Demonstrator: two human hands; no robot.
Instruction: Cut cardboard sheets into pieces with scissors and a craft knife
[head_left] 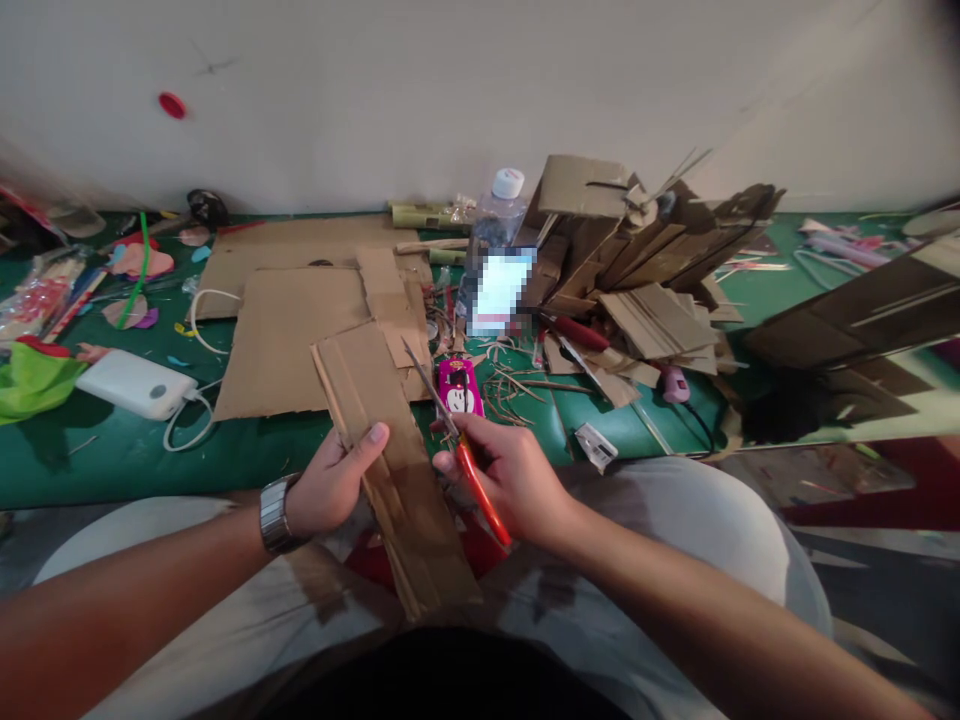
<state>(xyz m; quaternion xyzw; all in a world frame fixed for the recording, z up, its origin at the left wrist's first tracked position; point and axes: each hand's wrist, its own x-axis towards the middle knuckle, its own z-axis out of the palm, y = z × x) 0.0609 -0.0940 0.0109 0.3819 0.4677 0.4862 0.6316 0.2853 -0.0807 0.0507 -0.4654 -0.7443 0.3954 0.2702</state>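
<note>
The left fingers pinch a strip; the right fingers grip scissors. Scraps on the counter suggest much cutting done; broad sheets lie uncut.

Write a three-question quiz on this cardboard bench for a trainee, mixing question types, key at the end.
1. True or false: the left hand holds the cardboard strip.
2. Which hand holds the orange-handled scissors? A) left only B) right only C) both D) neither
3. Fill in the colour: the cap on the clear bottle is ____.

Key: 1 true; 2 B, the right hand; 3 white.
</note>
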